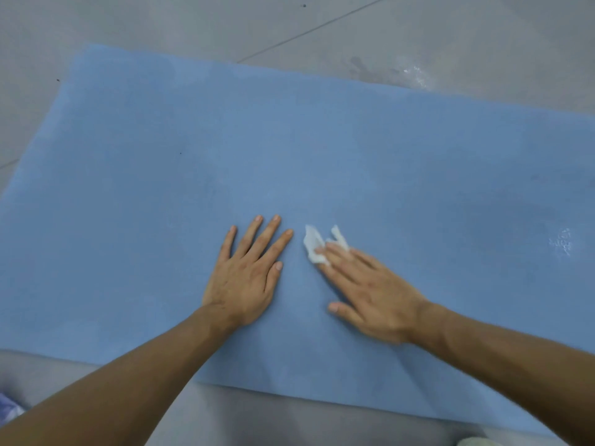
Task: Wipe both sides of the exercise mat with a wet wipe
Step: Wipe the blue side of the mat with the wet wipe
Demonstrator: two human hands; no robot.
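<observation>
1. Grey tiled floor (pixel 450 33) carries a blue foam exercise mat (pixel 161 188). The mat lies spread flat, with its left end in view and its right end running out of frame.
2. The left hand (pixel 248 278) lies palm down on the mat, toward the near edge. Its fingers are straight and spread, and it holds nothing.
3. The right hand (pixel 376 294), just beside it, presses a crumpled white wet wipe (pixel 314 246) onto the mat with straight fingers (pixel 341 255). The wipe pokes out past the fingertips, and the thumb lies apart from it.
4. To wipe well, I judge that the left hand's weight should pin the mat while the right makes overlapping strokes out to every edge. Opening the bunched wipe flatter would cover more surface.
5. A wet sheen glistens near the mat's right edge, so that part looks already wiped. Which side faces up cannot be told.
6. No brand, label or writing can be read on the mat or the wipe.
</observation>
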